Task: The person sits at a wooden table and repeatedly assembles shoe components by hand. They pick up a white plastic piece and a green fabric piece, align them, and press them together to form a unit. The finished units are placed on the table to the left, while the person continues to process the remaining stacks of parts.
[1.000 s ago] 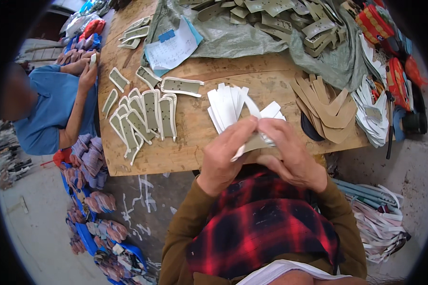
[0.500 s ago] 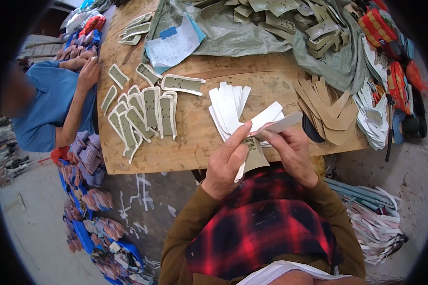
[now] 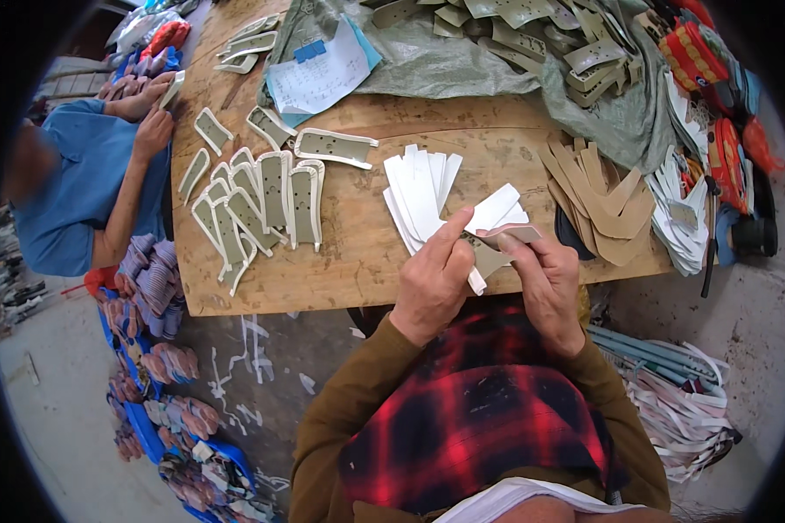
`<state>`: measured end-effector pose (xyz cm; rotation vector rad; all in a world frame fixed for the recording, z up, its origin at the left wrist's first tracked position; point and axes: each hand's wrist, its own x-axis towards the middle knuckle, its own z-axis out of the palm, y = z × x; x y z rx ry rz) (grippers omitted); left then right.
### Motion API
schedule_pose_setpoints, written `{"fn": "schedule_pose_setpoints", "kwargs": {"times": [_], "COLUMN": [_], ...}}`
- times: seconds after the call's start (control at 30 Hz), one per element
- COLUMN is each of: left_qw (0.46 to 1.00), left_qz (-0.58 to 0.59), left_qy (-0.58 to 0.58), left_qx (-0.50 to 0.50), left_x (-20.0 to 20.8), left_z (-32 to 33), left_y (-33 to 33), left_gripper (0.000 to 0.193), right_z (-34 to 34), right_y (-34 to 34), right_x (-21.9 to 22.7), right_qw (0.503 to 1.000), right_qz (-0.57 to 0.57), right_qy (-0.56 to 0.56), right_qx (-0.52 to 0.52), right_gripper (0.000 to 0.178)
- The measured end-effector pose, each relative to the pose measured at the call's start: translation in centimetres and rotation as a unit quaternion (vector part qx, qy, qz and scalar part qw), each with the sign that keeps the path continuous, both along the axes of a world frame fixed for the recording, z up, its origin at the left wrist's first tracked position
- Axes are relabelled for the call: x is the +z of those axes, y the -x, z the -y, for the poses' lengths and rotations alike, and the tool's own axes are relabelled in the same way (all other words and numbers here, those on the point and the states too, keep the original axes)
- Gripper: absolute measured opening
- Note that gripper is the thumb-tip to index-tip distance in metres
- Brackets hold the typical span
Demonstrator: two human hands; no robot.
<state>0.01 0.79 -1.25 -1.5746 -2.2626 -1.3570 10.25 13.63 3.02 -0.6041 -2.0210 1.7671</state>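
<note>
My left hand (image 3: 436, 283) grips one side of a grey-green curved plate (image 3: 490, 258) just over the table's near edge. White strip material runs along the plate's edge and its end sticks out below my left fingers. On the other side, my right hand (image 3: 545, 283) pinches a pale strip (image 3: 522, 233) with thumb and fingers at the plate's upper edge. Right behind my hands lies a fan of white V-shaped pieces (image 3: 420, 187). To the left, several grey-green plates with white edging (image 3: 275, 187) lie overlapped in a cluster, with a few lying apart.
Bare grey-green plates (image 3: 515, 39) are heaped on a green plastic sheet (image 3: 449, 74) at the back. Brown V-shaped pieces (image 3: 615, 209) and more white pieces (image 3: 682, 222) lie right. A handwritten paper (image 3: 318, 74) is back left. A co-worker in blue (image 3: 96, 187) handles a plate at left.
My hands have turned the plate and brought it slightly right, and the pale strip sticks out less past my right fingers. The co-worker now holds up a plate.
</note>
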Motion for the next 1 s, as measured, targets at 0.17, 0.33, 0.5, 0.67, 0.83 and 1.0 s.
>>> {"fn": "schedule_pose_setpoints", "kwargs": {"times": [0.17, 0.33, 0.5, 0.67, 0.83, 1.0], "left_qw": [1.0, 0.997, 0.999, 0.933, 0.867, 0.842], "left_qz": [-0.014, -0.059, 0.017, 0.352, 0.467, 0.489], "left_qy": [0.012, 0.052, 0.006, 0.046, 0.109, 0.157], "left_qx": [0.004, 0.011, 0.037, -0.054, -0.137, -0.166], "left_x": [-0.8, -1.8, 1.6, 4.9, 5.0, 3.9], "left_z": [-0.4, -0.8, -0.8, -0.4, 0.5, 1.0], "left_y": [0.2, 0.4, 1.3, 1.2, 0.5, -0.3], "left_gripper": [0.031, 0.026, 0.019, 0.021, 0.023, 0.021], "right_z": [-0.3, -0.7, -3.9, -4.8, -4.1, -2.7], "right_y": [-0.4, -1.2, 0.1, 0.7, 0.8, 1.0], "right_x": [0.8, 3.2, 4.2, -0.1, -0.3, -0.7], "right_qw": [0.997, 0.993, 0.985, 0.963, 0.955, 0.964], "right_qz": [0.012, -0.017, -0.104, -0.01, 0.03, 0.041], "right_qy": [0.071, 0.116, 0.068, 0.225, 0.24, 0.249], "right_qx": [-0.017, -0.009, -0.123, 0.146, 0.173, 0.087], "right_gripper": [0.026, 0.039, 0.036, 0.025, 0.016, 0.02]}}
